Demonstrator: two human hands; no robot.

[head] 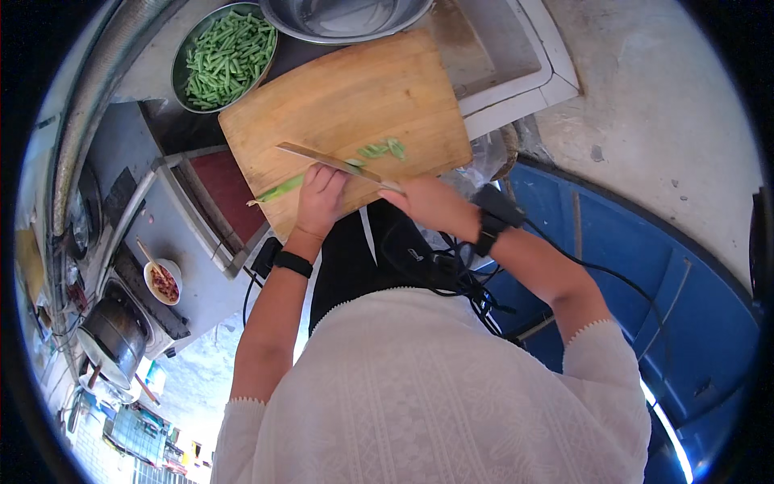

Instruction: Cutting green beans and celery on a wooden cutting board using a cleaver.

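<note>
A wooden cutting board (338,103) lies before me. My left hand (323,193) presses a long green vegetable (281,189), perhaps a pepper, onto its near left part, with the stem end pointing left. In my right hand (432,202) is the handle of a kitchen knife (329,161). Its blade slants up and left across the board, right by my left fingertips. A few cut green slices (382,149) lie just beyond the blade, and one more piece rests against it.
A metal bowl of cut green beans (227,60) stands beyond the board's left corner. Behind it sits a large steel basin (351,18), beside a tiled sink (508,91). To the left are a white bowl of chopped food (163,281) and a pot (115,333). Black cables (465,272) hang near my right arm.
</note>
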